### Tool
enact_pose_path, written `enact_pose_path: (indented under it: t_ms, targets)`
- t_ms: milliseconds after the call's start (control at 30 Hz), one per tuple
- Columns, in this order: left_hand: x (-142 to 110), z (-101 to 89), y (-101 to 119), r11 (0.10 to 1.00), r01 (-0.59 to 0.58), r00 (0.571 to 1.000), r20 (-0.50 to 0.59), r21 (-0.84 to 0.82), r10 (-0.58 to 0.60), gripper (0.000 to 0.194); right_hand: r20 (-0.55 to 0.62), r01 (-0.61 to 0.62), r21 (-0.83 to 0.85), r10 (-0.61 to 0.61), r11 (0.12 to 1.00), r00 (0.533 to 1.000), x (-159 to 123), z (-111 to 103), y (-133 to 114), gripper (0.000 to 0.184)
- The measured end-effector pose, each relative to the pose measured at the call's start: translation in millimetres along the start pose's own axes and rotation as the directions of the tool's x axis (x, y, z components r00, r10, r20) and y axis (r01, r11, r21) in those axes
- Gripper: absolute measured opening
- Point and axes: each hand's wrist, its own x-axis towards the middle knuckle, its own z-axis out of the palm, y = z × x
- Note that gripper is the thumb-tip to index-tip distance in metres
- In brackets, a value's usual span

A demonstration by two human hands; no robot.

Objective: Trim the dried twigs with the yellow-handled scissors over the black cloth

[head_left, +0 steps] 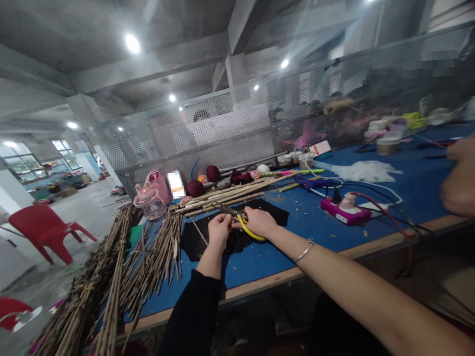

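My right hand (pixel 257 223) is closed around yellow-handled shears (pixel 249 231), whose dark blades point up and to the left. Close beside it, my left hand (pixel 220 228) has its fingers pinched together near the blades; whatever they hold is too small to make out. A thin stick (pixel 197 228) slants just left of that hand. Beneath both hands lies a black cloth (pixel 275 212) on the blue tabletop (pixel 263 262). Bundles of thin brown sticks (pixel 156 259) lie to the left, and paler sticks (pixel 223 201) stretch across behind the hands.
Behind the sticks stand a pink cup (pixel 152 201), a phone (pixel 176 185) and dark red balls (pixel 213 173). To the right are a purple-sided power strip (pixel 345 211) with cables and a blue glue gun (pixel 317 182). A co-worker's blurred hands (pixel 471 178) show at the right edge. Red chairs (pixel 48 226) stand left.
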Motion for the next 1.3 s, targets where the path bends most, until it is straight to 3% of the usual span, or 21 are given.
enact_pose_path:
  t_ms: [233, 500, 700, 900, 1133, 1300]
  targets:
    - [4.3, -2.1, -2.6, 1.000, -0.011, 1.000, -0.022, -0.022, 0.010, 0.024, 0.031, -0.016, 0.004, 0.016, 1.000, 0.999, 0.5, 0.2, 0.1, 0.065]
    - [6.7, -3.3, -6.5, 0.998, -0.047, 0.993, -0.108, 0.033, 0.050, 0.018, -0.020, 0.012, -0.047, -0.013, 0.999, 1.000, -0.5, 2.6, 0.5, 0.069]
    - [3.2, -1.9, -7.6, 0.983, -0.074, 0.996, -0.046, 0.165, 0.082, 0.019, -0.030, 0.025, -0.014, -0.025, 1.000, 0.999, -1.9, -0.3, 0.8, 0.066]
    - [4.0, -3.0, -8.7, 0.956, -0.135, 0.982, -0.096, 0.262, 0.165, 0.019, -0.104, 0.070, -0.044, -0.074, 0.997, 0.992, -0.6, 0.1, 1.3, 0.066]
    - [2.9, -4.8, -6.2, 0.888, -0.229, 0.961, -0.051, 0.398, 0.271, 0.019, -0.026, 0.040, -0.023, -0.041, 0.999, 0.999, 0.2, 1.7, 2.1, 0.068]
    - [2.0, -3.8, -4.9, 0.907, -0.200, 0.967, -0.076, 0.372, 0.244, 0.019, -0.014, 0.008, -0.021, -0.008, 1.000, 1.000, 0.4, 2.5, 2.8, 0.071]
